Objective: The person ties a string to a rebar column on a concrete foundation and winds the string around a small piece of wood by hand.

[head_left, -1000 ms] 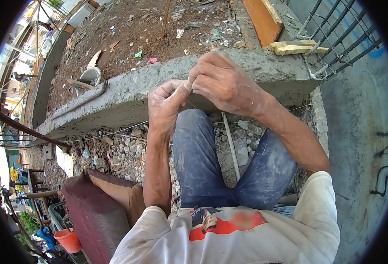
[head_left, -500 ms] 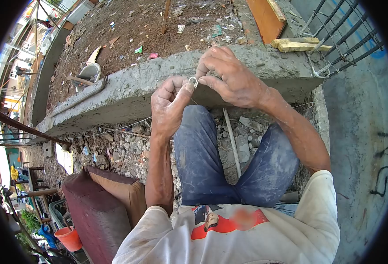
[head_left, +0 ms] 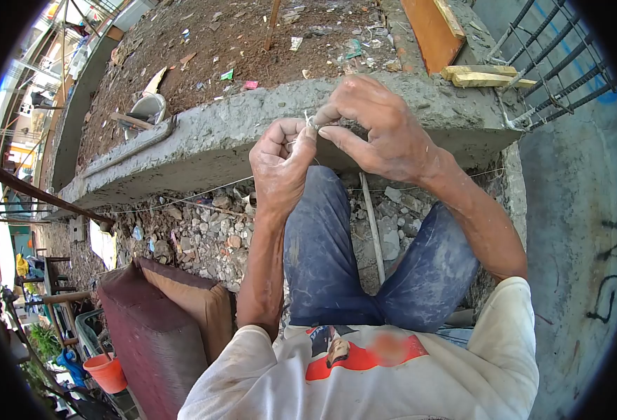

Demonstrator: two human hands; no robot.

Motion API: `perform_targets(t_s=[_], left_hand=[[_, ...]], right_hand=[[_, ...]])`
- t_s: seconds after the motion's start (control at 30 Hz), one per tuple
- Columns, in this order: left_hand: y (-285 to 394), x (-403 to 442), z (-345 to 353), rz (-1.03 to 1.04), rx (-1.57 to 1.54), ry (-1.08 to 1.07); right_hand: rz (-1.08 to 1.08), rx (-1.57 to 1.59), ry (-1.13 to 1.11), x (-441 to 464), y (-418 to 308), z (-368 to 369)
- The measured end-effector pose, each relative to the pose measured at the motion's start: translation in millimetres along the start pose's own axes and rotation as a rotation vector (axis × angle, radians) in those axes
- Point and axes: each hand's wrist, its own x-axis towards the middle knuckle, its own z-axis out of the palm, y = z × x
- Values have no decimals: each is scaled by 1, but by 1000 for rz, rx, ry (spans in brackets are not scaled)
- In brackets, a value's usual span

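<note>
A small tangle of thin white string (head_left: 310, 123) sits between my fingertips, above the edge of the grey concrete beam (head_left: 217, 129). My left hand (head_left: 280, 162) pinches it between thumb and bent fingers. From the right, my right hand (head_left: 378, 129) has its thumb and index finger tips close to the same string, with a small gap between them; whether they touch it is hard to make out. A thin pale line (head_left: 214, 189) runs along the near side of the beam, passing behind my wrists.
Steel rebar (head_left: 557, 70) and wood pieces (head_left: 487, 75) are at the beam's right end. A bucket (head_left: 147, 108) lies beyond the beam at left. A maroon cushioned seat (head_left: 151, 329) and an orange bucket (head_left: 105, 373) stand lower left. Rubble (head_left: 210, 234) covers the ground.
The fingertips were together a second ago, then a small white loop showed between them. Now the loop is a tighter tangle with a short end sticking up. The view has shifted slightly.
</note>
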Motion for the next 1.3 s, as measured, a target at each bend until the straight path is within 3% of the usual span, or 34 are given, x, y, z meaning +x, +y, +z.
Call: perform_targets(t_s=[0.13, 0.47, 0.53, 0.57, 0.63, 0.67, 0.77, 0.83, 0.9, 0.93, 1.07, 1.23, 1.27, 1.3], left_hand=[[1, -4, -6, 33, 38, -39], [-7, -6, -8, 39, 28, -121], [-5, -8, -7, -4, -42, -97], [-6, -9, -8, -25, -84, -70], [-6, -7, -11, -41, -125, -41], [-3, -6, -12, -55, -153, -70], [9, -2, -12, -55, -312, -152], [17, 7, -17, -26, -439, -208], [25, 20, -30, 25, -307, -94], [29, 25, -36, 108, -19, 37], [25, 34, -84, 238, 365, 57], [20, 27, -100, 215, 218, 61], [16, 27, -103, 292, 402, 143], [13, 24, -101, 277, 371, 170]], right_hand=[[89, 95, -36, -4, 1, 2], [32, 104, -5, -1, 1, -2], [250, 177, -58, 1, -4, -9], [249, 177, -58, 0, -2, -8], [547, 493, 75, -1, 6, -3], [636, 581, 6, -2, 6, -4], [542, 861, 106, -2, 5, 26], [593, 903, 152, -3, -3, 31], [731, 1035, -529, 1, -7, 4], [744, 1063, -552, 0, -7, -1], [773, 1260, -443, 4, -2, -19], [814, 1255, -247, 9, 3, -38], [773, 1130, -298, 10, 5, -41], [743, 990, -329, 7, 5, -45]])
